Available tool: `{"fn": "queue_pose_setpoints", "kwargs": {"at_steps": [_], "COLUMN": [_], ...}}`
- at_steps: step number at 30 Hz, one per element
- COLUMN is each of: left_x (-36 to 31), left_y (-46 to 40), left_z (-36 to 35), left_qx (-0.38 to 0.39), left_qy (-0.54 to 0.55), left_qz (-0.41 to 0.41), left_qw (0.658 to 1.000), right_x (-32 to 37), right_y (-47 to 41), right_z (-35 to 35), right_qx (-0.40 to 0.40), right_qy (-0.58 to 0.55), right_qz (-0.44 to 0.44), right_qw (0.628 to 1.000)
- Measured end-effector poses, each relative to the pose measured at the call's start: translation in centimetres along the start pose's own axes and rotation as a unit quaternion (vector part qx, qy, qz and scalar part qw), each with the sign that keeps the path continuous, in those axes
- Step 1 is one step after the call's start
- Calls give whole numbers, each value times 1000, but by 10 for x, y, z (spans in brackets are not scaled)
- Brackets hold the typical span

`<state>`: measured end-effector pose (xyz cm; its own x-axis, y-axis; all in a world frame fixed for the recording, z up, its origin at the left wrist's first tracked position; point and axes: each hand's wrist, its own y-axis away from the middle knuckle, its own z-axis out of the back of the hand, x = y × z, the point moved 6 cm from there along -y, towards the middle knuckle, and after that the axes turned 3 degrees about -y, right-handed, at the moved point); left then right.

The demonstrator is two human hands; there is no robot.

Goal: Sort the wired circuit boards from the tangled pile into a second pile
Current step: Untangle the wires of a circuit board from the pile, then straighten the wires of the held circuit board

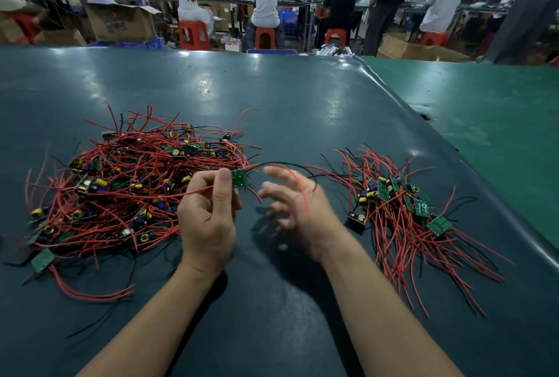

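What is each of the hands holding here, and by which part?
Left hand pinches a small green circuit board by its left edge. Right hand is open, gripping nothing; a red wire drapes over it.

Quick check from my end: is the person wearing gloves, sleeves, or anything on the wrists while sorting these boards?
No. Both hands are bare: no gloves on the left hand or the right hand. Both forearms are uncovered right down to the bottom of the picture, so no sleeves show. No watch, strap, bracelet or ring is visible on either side. The right hand's fingers are motion-blurred, so a thin ring there can't be ruled out.
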<state>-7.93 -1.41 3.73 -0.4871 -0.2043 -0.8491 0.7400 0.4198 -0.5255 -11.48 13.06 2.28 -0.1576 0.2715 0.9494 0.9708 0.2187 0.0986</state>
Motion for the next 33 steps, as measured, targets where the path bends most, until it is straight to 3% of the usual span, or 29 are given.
{"fn": "queue_pose_setpoints", "kwargs": {"at_steps": [3,7,17,21,25,29,33], "left_x": [0,8,14,17,14,7,11], "left_y": [0,-2,1,1,-1,-2,-5], "left_z": [-5,-8,-17,-14,-11,-5,2], "left_qx": [37,51,108,82,68,26,-39], "left_qy": [-17,88,166,116,75,22,32], "left_qz": [3,103,180,186,147,86,96], "left_qw": [999,990,964,972,984,996,994], "right_x": [-2,7,10,10,12,12,12], "right_y": [8,15,16,11,14,13,15], "right_z": [-26,-31,-33,-23,-21,-19,-15], "right_qx": [106,81,91,29,8,-36,-55], "right_qy": [53,91,26,-12,40,55,46], "right_qz": [82,183,195,191,236,245,234], "right_qw": [990,976,976,981,971,967,970]}}
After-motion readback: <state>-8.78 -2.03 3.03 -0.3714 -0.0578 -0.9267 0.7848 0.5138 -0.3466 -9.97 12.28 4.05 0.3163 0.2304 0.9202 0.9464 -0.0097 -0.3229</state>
